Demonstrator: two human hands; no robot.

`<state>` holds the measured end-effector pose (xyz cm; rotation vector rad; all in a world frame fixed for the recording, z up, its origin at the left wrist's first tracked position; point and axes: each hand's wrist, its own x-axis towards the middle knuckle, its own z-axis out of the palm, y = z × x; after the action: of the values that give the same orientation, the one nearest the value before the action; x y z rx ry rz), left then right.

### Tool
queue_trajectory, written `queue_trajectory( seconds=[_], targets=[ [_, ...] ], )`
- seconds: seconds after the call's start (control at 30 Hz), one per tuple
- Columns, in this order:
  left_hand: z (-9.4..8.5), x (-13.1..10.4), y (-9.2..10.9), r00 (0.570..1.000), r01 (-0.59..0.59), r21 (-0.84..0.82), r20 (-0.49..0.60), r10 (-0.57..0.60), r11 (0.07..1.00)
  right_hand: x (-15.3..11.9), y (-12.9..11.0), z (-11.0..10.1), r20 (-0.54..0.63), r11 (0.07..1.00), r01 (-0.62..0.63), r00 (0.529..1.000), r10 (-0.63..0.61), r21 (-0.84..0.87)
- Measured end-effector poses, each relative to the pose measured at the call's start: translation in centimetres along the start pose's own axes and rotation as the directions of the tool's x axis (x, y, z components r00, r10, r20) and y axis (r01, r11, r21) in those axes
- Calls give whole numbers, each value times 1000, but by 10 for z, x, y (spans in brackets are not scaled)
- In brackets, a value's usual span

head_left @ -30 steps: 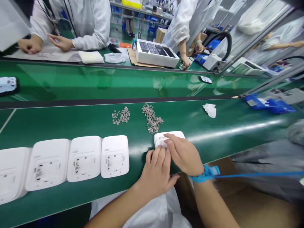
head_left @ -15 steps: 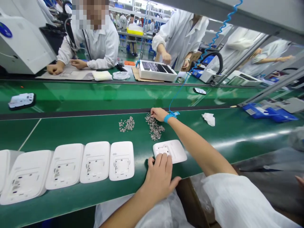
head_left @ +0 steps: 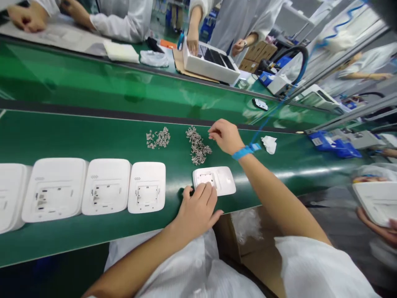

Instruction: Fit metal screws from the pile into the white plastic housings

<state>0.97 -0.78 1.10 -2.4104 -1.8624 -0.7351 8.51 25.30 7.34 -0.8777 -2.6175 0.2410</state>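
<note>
My left hand (head_left: 198, 209) lies over the near edge of a white plastic housing (head_left: 228, 177). Its fingertips rest on the housing beside a square recess, and the thumb is spread out to the right. My right hand (head_left: 227, 135), with a blue strap (head_left: 246, 151) at the wrist, is raised beyond the housing. Thumb and fingers are pinched together; anything between them is too small to make out. Just left of it lies a pile of small metal pieces (head_left: 197, 147). A smaller heap of similar pieces (head_left: 159, 138) lies farther left.
Several white housings (head_left: 147, 188) stand in a row at the left. Crumpled white paper (head_left: 269, 144) and blue bags (head_left: 333, 145) lie to the right. Behind is a green conveyor (head_left: 124, 93) carrying a dark-edged part (head_left: 259, 104). Co-workers sit across; another person's hands hold a white housing (head_left: 376, 200) at right.
My right hand has left the metal pile, moving right, and is now pinched beside it. My left hand stays on the housing. The view has tilted downward.
</note>
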Motion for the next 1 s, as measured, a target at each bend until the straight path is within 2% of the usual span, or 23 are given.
queue_trajectory(
  seconds=[0.1, 0.17, 0.3, 0.37, 0.47, 0.6, 0.77, 1.0],
  targets=[
    [-2, 0, 1, 1000, 9, 14, 19, -9, 1000, -42, -16, -17, 5, 981, 186, 982, -187, 56],
    [-3, 0, 2, 999, 6, 30, 36, -7, 1000, -69, -28, -21, 42, 963, 266, 963, -268, 44],
    [-3, 1, 3, 999, -6, 52, 49, 4, 999, -102, -46, -17, 234, 914, 400, 898, -374, -74],
    [-2, 1, 2, 999, -6, 57, 50, 3, 998, -107, -51, -12, 272, 876, 456, 873, -405, -158],
    [-4, 1, 2, 998, -7, 63, 68, 3, 998, -108, -53, -7, 264, 847, 487, 863, -430, -213],
    [-7, 3, 2, 996, -13, 67, 86, 7, 998, -109, -51, -4, 285, 876, 451, 874, -394, -172],
    [-2, 3, 3, 998, -38, 70, 55, 34, 997, -108, -48, 0, 258, 906, 403, 896, -362, -129],
    [1, 4, 2, 1000, -21, 42, 20, 21, 999, -106, -52, -6, 304, 883, 435, 878, -371, -178]
  ],
)
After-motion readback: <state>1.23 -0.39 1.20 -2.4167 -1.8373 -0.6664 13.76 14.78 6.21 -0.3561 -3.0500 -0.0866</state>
